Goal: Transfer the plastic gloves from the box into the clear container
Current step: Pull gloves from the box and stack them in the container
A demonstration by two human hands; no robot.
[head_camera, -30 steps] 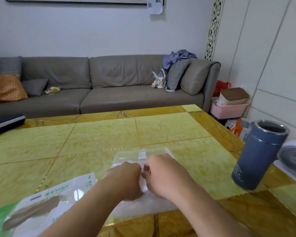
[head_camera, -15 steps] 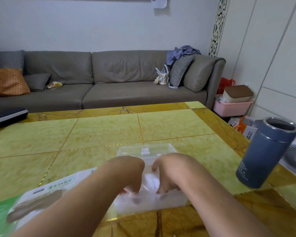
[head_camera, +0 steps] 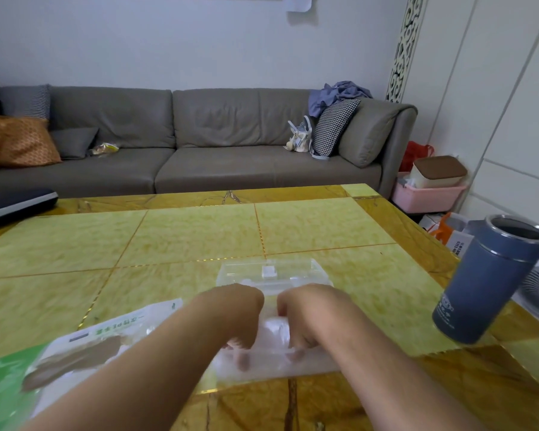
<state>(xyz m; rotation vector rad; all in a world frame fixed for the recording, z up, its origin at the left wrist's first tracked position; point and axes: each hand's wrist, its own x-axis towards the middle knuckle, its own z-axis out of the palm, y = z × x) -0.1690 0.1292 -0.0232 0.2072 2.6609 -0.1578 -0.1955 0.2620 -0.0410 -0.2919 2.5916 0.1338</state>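
Both hands, left hand (head_camera: 240, 312) and right hand (head_camera: 305, 312), press curled fingers onto the gloves (head_camera: 274, 329) inside the container (head_camera: 273, 270): light, limp, slippery film, best pinched in a bunch.

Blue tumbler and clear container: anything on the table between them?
No. In the head view, only bare green tabletop lies between the blue tumbler and the clear container.

A home living room.
Long grey leather sofa (head_camera: 199, 144) with cushions stands behind a yellow-green tiled table (head_camera: 199, 231).
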